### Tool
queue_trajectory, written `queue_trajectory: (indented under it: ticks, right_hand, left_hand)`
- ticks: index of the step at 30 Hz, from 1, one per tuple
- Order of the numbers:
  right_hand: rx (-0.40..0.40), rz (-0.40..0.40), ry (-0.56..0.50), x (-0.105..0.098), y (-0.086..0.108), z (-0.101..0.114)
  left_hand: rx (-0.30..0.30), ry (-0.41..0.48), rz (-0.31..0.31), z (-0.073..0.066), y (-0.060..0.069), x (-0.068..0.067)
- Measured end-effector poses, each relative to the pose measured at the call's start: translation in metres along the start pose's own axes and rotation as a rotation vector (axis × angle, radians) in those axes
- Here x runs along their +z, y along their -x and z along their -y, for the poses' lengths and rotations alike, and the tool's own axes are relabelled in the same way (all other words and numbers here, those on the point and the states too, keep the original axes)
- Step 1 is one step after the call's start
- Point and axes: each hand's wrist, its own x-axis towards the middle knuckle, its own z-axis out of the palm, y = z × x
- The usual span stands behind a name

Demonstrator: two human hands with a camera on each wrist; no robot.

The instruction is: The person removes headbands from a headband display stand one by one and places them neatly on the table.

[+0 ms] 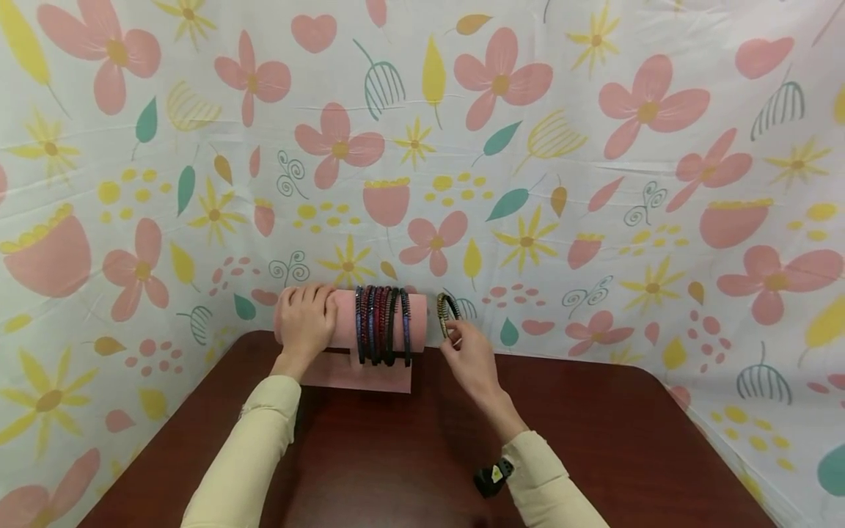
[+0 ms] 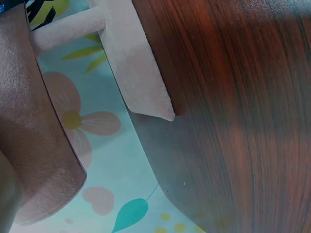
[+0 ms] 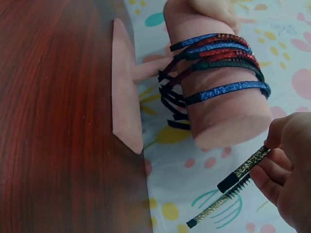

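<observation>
A pink, velvety roll-shaped headband stand point(image 1: 343, 339) stands at the back of the table. My left hand point(image 1: 305, 323) grips the roll's left end, fingers bent over its top. Several glittery headbands point(image 3: 228, 90) in blue, red and dark tones sit side by side round the roll, their ends hanging below it. Just off the roll's right end, my right hand point(image 1: 474, 359) pinches a gold glitter headband point(image 3: 251, 162) between thumb and fingers. That headband has black tips and small inner teeth, and its open ends show in the right wrist view. It is apart from the roll.
The dark reddish wooden table point(image 1: 370, 455) stretches in front of the stand's flat pink base point(image 2: 138, 68). A floral cloth point(image 1: 422, 147) hangs right behind the table's back edge and along both sides. A black device point(image 1: 490, 480) is strapped at my right wrist.
</observation>
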Motion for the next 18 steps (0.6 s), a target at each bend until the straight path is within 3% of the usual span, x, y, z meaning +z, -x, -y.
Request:
queue_trajectory:
  ticks: [7,18]
  right_hand:
    - [-0.004,-0.002,0.011,0.0,0.006,-0.007]
    - [0.092,0.051,0.017,0.005,0.023,-0.018]
  left_hand:
    - [-0.019,-0.011,0.055,0.002,-0.001,-0.003]
    - [-0.004,-0.005,0.019,0.0,-0.001,-0.001]
